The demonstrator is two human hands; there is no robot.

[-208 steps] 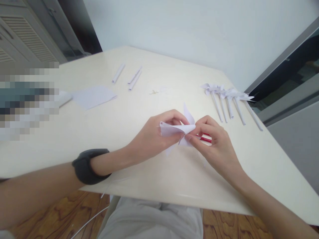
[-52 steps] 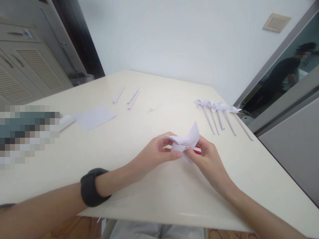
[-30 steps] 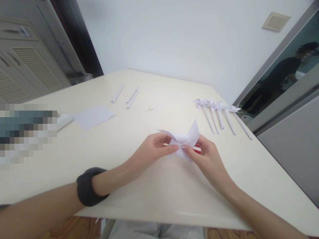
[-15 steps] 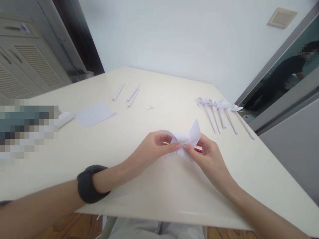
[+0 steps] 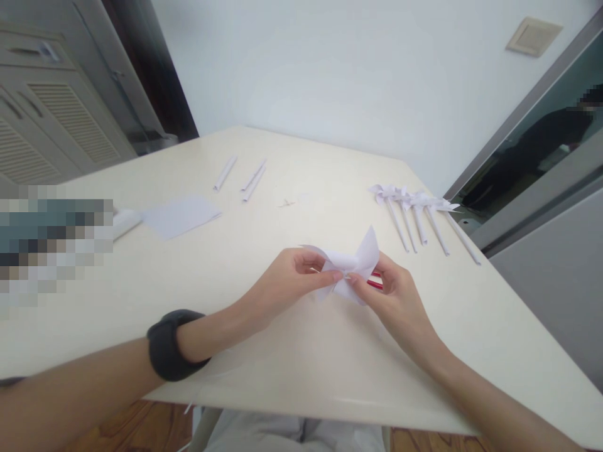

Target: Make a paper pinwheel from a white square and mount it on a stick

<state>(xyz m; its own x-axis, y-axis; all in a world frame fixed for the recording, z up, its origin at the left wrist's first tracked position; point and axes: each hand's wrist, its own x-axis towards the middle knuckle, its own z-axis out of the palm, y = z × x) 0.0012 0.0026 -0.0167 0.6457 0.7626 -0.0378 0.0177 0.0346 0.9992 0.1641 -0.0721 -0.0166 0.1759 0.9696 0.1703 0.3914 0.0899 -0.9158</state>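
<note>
A white folded paper pinwheel head (image 5: 353,262) is held just above the cream table (image 5: 292,351), between both hands. My left hand (image 5: 292,279) pinches its left side with thumb and forefinger. From the right, my right hand (image 5: 396,295) pinches its centre, and something red (image 5: 375,282) shows under those fingers. One paper blade sticks up at the top right.
Several finished paper pinwheels on rolled sticks (image 5: 419,213) lie at the right. Three rolled paper sticks (image 5: 242,176) lie at the back, a flat white sheet (image 5: 181,215) to the left. A blurred patch covers the far left. A person is reflected in the glass at right.
Since 6.9 s ago the view has lifted and the pinwheel's blades have been folded in toward the centre. Over the last second the hands and paper have barely moved.
</note>
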